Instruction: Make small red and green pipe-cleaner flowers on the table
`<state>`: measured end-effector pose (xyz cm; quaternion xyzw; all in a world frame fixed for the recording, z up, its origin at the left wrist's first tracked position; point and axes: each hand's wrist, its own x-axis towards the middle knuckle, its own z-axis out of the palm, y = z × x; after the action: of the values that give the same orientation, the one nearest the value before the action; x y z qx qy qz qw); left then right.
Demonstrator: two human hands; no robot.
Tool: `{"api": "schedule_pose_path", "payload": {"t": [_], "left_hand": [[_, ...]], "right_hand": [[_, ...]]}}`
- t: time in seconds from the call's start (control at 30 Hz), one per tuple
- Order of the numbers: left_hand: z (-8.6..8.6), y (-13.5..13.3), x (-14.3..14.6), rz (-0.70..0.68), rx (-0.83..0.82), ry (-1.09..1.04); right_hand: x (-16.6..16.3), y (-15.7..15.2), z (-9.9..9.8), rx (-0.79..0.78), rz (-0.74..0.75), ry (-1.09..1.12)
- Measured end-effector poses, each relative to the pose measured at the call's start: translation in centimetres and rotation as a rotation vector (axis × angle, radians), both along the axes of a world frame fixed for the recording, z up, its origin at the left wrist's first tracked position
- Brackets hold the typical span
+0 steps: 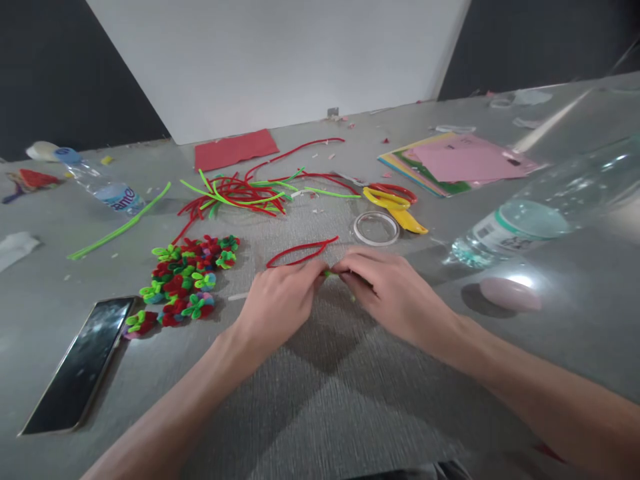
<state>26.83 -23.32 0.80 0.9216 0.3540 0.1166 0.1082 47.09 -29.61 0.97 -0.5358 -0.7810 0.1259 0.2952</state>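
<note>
Over the middle of the grey table, my left hand (pixel 285 293) and my right hand (pixel 385 283) meet fingertip to fingertip. Both pinch a small green pipe cleaner piece (pixel 327 273), most of it hidden by the fingers. Just beyond my left hand lies a red pipe cleaner (pixel 300 251) bent into a loop. To the left sits a cluster of small red and green pipe cleaner flowers (pixel 180 280). Behind them is a loose pile of red and green pipe cleaners (pixel 235 193).
A phone (pixel 80 363) lies at left. Beyond my right hand are a tape roll (pixel 376 229), yellow-and-orange scissors (pixel 395 200) and stacked coloured paper (pixel 465 160). A large clear bottle (pixel 530 213) and a pink oval object (pixel 510 294) are at right; a small water bottle (pixel 103 183) is at left.
</note>
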Motion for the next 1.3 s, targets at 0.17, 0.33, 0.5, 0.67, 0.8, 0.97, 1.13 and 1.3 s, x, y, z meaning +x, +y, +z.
{"api": "schedule_pose_path", "payload": {"t": [0.17,0.33,0.5,0.67,0.8,0.97,1.13,1.3], "left_hand": [[0.2,-0.1,0.2,0.088,-0.094,-0.129],[0.7,-0.2,0.1,0.051,-0.142,-0.314],[1.1,-0.2,-0.1,-0.078,-0.309,-0.566],[1.5,0.2,-0.7,-0.267,-0.471,-0.619],[2.1,0.9,-1.3,-0.354,-0.483,-0.484],[2.3,1.5,-1.4,-0.377,-0.409,-0.237],[1.2,1.5,-0.9,-0.293,-0.218,-0.103],[0.1,1.3,-0.8,-0.245,-0.094,-0.032]], "right_hand": [[-0.3,0.0,-0.2,0.042,-0.066,0.156],[-0.7,-0.3,-0.2,-0.044,-0.085,0.407],[-1.0,0.0,-0.1,-0.255,-0.045,0.776],[0.0,0.8,0.2,-0.448,0.124,0.765],[1.5,1.2,0.9,-0.409,0.189,0.581],[2.1,1.1,1.9,-0.232,0.194,0.26],[1.2,0.5,1.4,0.007,0.116,0.01],[0.3,-0.1,0.7,0.142,0.066,-0.208]]}}
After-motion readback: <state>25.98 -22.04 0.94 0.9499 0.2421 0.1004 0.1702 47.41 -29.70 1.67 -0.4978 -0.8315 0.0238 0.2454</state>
